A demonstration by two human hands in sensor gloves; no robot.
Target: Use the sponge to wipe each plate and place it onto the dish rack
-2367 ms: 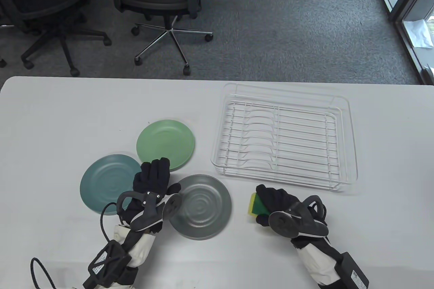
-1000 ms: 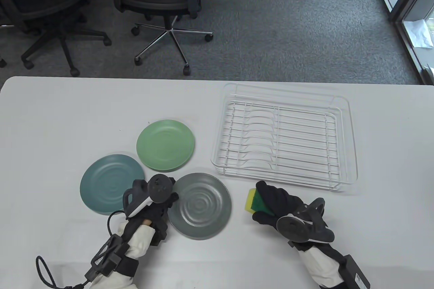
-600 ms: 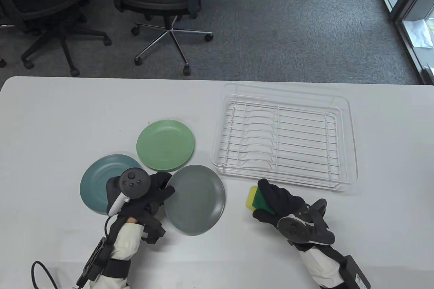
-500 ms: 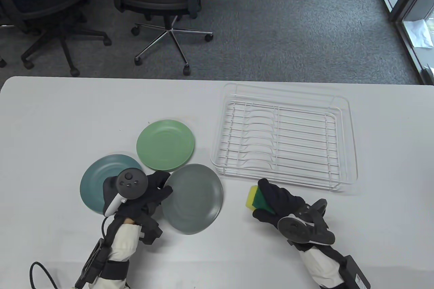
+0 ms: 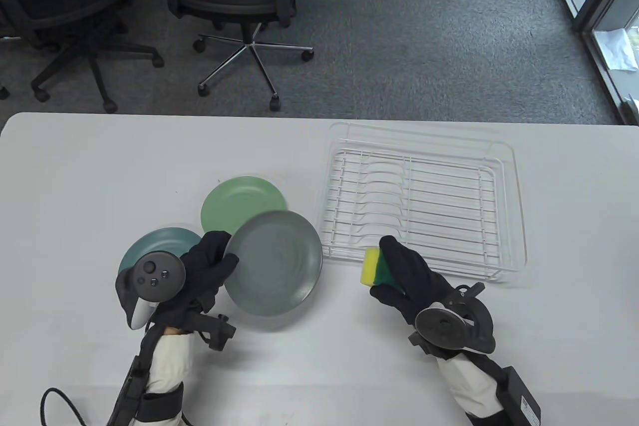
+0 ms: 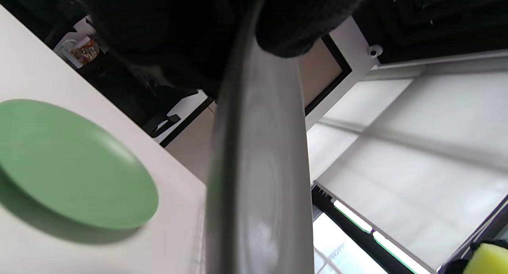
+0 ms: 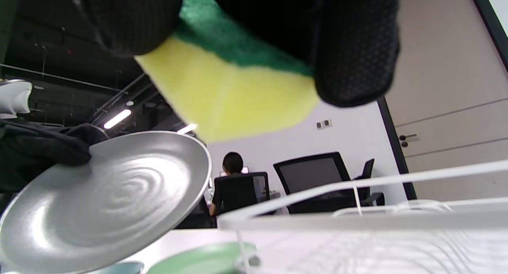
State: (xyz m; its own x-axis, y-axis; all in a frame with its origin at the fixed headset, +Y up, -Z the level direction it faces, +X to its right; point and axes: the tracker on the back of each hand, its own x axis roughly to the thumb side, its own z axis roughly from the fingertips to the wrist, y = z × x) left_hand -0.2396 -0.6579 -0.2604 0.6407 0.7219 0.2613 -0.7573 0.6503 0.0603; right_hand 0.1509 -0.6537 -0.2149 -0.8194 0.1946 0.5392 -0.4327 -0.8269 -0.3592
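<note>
The left hand [image 5: 199, 273] pinches the grey plate [image 5: 273, 262] by its rim, tilted above the surface left of the dish rack [image 5: 418, 206]; the right hand [image 5: 405, 280] holds the sponge [image 5: 375, 271]. Hard wiping may make the plate slip

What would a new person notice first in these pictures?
Probably the grey plate, lifted and tilted above the table, gripped at its edge by the left hand. Next, the yellow-green sponge held in the right hand, just in front of the white dish rack.
</note>
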